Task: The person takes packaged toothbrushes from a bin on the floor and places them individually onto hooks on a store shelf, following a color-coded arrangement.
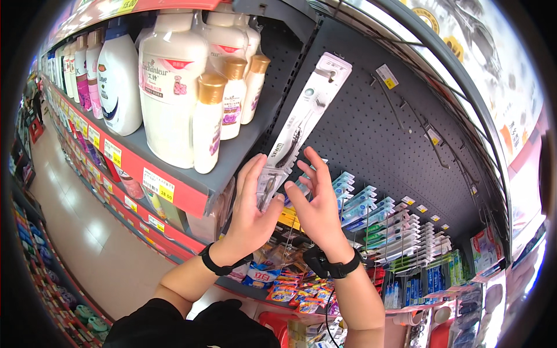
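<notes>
A stack of long, narrow white packs (310, 104) hangs against the dark pegboard in front of me, with a dark slim item showing on the front one. My left hand (250, 203) is at the lower left edge of these packs, its fingers stretched upward and its thumb near their bottom end. On the other side, my right hand (316, 203) has its fingers spread and slightly bent, with the thumb pointing toward the packs. Neither hand is closed around a pack. Whether the left fingertips touch the packs I cannot tell. Both wrists wear black bands.
White pump bottles (174, 87) and small gold-capped bottles (208, 124) crowd the shelf (191, 200) at left, its corner close to my left hand. Toothbrush packs (400, 232) hang in rows at lower right. Bare metal hooks (426, 130) stick out above. Colourful sachets (296, 290) lie below.
</notes>
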